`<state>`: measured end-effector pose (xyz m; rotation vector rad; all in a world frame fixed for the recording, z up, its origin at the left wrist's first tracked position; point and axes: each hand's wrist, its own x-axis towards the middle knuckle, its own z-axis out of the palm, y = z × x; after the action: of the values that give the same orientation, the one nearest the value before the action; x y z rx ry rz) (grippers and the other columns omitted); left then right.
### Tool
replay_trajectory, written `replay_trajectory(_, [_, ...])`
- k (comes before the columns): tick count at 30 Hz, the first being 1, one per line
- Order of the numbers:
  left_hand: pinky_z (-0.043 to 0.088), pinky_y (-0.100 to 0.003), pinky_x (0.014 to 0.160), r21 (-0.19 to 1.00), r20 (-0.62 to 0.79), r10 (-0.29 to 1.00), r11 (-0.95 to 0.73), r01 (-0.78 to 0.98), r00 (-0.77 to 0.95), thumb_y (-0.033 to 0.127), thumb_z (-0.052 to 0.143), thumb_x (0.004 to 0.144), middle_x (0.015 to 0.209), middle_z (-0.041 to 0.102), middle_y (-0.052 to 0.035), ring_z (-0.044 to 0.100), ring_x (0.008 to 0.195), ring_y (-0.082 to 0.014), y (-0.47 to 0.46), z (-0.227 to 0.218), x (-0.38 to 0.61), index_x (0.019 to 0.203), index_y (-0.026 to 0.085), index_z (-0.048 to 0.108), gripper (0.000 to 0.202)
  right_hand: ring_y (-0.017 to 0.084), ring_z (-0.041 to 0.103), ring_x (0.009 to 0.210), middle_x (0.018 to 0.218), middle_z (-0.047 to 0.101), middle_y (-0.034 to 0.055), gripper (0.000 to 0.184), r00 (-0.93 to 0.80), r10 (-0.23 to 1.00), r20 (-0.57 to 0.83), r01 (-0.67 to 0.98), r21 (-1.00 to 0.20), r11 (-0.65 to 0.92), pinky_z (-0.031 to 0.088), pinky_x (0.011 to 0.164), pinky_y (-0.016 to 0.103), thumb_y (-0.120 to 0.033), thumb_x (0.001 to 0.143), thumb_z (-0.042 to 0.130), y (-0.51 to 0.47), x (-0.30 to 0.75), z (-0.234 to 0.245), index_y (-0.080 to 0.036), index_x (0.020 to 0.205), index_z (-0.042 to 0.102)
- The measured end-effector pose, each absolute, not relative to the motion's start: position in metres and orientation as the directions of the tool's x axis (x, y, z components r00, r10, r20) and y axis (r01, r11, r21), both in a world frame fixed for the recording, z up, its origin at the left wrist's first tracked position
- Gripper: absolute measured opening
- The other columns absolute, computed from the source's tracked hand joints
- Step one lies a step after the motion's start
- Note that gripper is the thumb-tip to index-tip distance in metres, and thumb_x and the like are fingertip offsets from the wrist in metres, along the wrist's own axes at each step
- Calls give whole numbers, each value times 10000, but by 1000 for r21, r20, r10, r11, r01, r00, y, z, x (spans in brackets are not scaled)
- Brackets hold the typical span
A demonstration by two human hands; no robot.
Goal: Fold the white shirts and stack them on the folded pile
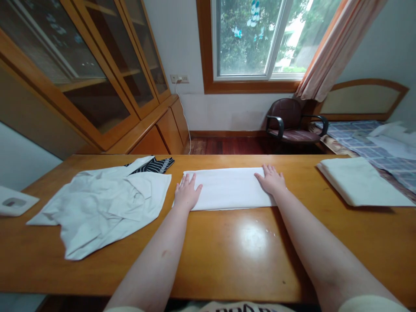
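A white cloth (230, 189), folded into a long flat rectangle, lies across the middle of the wooden table. My left hand (187, 193) rests flat on its left end with the fingers spread. On its right end lies my right hand (272, 179), palm down and fingers apart. Neither hand grips anything. To the left is a crumpled white garment (107, 203), with a black-and-white striped cloth (156, 165) partly under its far edge. Another folded white cloth (364, 182) sits near the table's right side.
The wooden table (227, 255) spans the view. A white box-like object (14, 201) stands at its left edge. Beyond the table are a glass-door cabinet (130, 73), an office chair (290, 121) and a bed (386, 143) with a checked sheet. A white cable (183, 112) hangs from the wall socket.
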<state>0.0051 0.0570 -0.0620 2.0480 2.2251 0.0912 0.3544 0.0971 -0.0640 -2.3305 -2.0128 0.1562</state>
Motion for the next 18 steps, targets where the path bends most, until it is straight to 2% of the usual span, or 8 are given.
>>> replay_trajectory(3, [162,-511,1100,116,-33,993,116,986,-113,549,268,884,1523,178,-108,150,1394,-288,55,-60,9,1455,244,231,649,247,150,1390,1522,177,115,792,186,982,-37,976,-112,-189,141,1093,490,-660,862,153,97,362,-66,-151,1468,174])
replay_trajectory(5, [142,-549,1089,89,-4,984,180,980,-180,552,284,878,1521,174,-134,120,1391,-338,53,-56,16,1444,213,273,660,247,150,1389,1523,175,112,796,184,982,-35,976,-108,-187,140,1093,490,-661,859,158,97,361,-67,-149,1468,174])
replay_trajectory(7, [109,-566,1088,67,18,985,169,983,-171,554,299,872,1522,162,-146,81,1391,-360,50,-51,29,1434,181,300,675,246,151,1388,1523,177,107,795,188,981,-39,976,-107,-192,137,1094,488,-659,858,163,97,360,-67,-150,1469,175])
replay_trajectory(10, [89,-537,1104,98,-13,995,-100,990,102,560,305,874,1534,138,-98,59,1401,-324,46,-46,62,1440,221,282,660,244,155,1387,1522,182,101,788,194,980,-39,974,-111,-197,134,1095,487,-654,859,168,97,358,-66,-155,1469,174])
replay_trajectory(14, [102,-502,1113,182,-74,887,-437,881,456,578,307,874,1544,111,-44,82,1405,-284,48,-46,119,1445,296,240,641,239,151,1388,1524,178,94,778,195,980,-41,974,-108,-199,134,1095,486,-652,859,170,97,358,-65,-170,1469,169])
replay_trajectory(15, [96,-501,1115,185,-73,872,-465,866,484,585,307,871,1541,132,-38,87,1405,-278,51,-48,132,1443,303,244,641,238,152,1388,1524,179,93,777,195,980,-42,974,-108,-198,134,1095,484,-653,859,171,97,359,-65,-173,1469,169])
replay_trajectory(18, [90,-530,1108,184,-48,904,-411,893,425,595,284,870,1535,160,-19,88,1406,-273,66,-56,152,1442,319,241,636,239,162,1385,1522,188,95,774,198,979,-41,973,-112,-201,138,1095,475,-651,860,173,97,359,-66,-172,1468,177])
